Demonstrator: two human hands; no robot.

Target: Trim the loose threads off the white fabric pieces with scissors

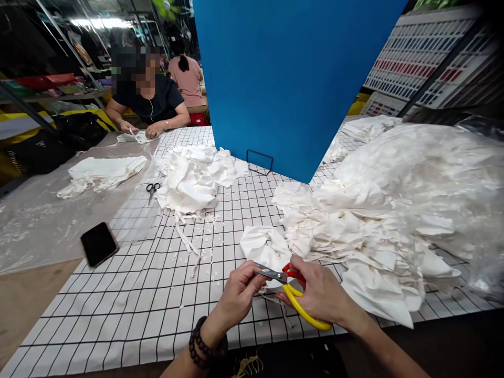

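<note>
My right hand (321, 294) grips scissors (279, 275) with one red and one yellow handle, their blades slightly apart and pointing left. At the blade tips, my left hand (239, 296) is closed in a pinch on a white fabric piece (265, 247), which spreads out behind the fingers. The exact bit between the fingertips is mostly hidden. Thin white strips hang below the scissors. A large heap of white fabric pieces (342, 231) lies just to the right of the pinched piece.
A second white pile (191, 178) lies left of centre, with small black scissors (153, 192), scraps and a phone (99, 244) nearby. A blue board (287, 84) stands upright across the gridded tablecloth (129, 310). Across the table, a person (151, 100) handles white cloth.
</note>
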